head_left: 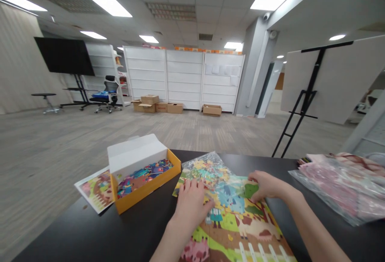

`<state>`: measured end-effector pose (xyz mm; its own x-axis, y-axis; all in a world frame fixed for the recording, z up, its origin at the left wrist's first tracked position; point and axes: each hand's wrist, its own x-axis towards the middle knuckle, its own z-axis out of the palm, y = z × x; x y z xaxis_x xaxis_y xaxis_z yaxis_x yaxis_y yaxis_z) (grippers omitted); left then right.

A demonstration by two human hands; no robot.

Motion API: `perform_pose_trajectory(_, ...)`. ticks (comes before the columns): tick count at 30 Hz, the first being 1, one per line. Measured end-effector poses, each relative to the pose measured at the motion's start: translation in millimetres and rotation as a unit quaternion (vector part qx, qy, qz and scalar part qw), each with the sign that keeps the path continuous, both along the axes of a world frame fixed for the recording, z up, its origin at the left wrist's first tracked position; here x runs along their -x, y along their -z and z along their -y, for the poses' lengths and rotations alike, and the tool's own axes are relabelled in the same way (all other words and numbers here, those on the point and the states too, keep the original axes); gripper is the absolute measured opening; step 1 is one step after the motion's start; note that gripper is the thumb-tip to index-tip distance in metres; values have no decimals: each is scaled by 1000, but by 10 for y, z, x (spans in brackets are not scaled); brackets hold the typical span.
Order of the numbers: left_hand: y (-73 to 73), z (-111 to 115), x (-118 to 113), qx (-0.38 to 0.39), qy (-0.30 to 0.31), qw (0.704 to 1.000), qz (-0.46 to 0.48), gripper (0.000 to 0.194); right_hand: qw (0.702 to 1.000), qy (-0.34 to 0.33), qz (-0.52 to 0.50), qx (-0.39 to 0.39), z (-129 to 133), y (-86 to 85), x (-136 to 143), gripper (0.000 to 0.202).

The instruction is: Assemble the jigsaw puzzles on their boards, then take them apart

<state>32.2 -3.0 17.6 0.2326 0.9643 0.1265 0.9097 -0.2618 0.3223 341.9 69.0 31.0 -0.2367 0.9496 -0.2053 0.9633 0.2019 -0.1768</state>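
Observation:
A colourful farm-scene jigsaw puzzle [228, 234], with a cow, a pig and a white fence, lies in front of me on the black table. My left hand [192, 202] rests on its left part, palm down, fingers stretched out and thumb apart. At the upper right of the picture, my right hand [267, 185] has its thumb and fingers about a puzzle piece [250, 190] with a green bush on it. Whether that piece is lifted or lies flat, I cannot tell. Beyond my left hand, a clear plastic bag [210, 163] with loose pieces lies against the puzzle's top.
An open yellow box [147, 189] of dark puzzle pieces stands left, partly over a printed picture sheet [98, 189]. Plastic-wrapped pink items [339, 181] lie on the right of the black table [135, 234]. Behind stand a board stand [309, 81] and cardboard boxes [150, 99].

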Motion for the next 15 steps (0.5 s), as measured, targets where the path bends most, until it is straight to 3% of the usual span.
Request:
perform_pose_trajectory(5,-15,-8,-20,5,-2,1000,-12,38,991,-31,-121,51,-17,21,-153,41)
perform_pose_trajectory(9,-11,25,-21,-7,-5,1000,-23,35,958,-15,-258,124,-24,4,-211,48)
perform_pose_trajectory(12,4,55,-3,-20,19,1000,-9,36,949,14,-305,81,-31,27,-232,57)
perform_pose_trajectory(15,19,82,7,-31,36,999,-4,38,943,-7,-328,44,-20,42,-227,54)
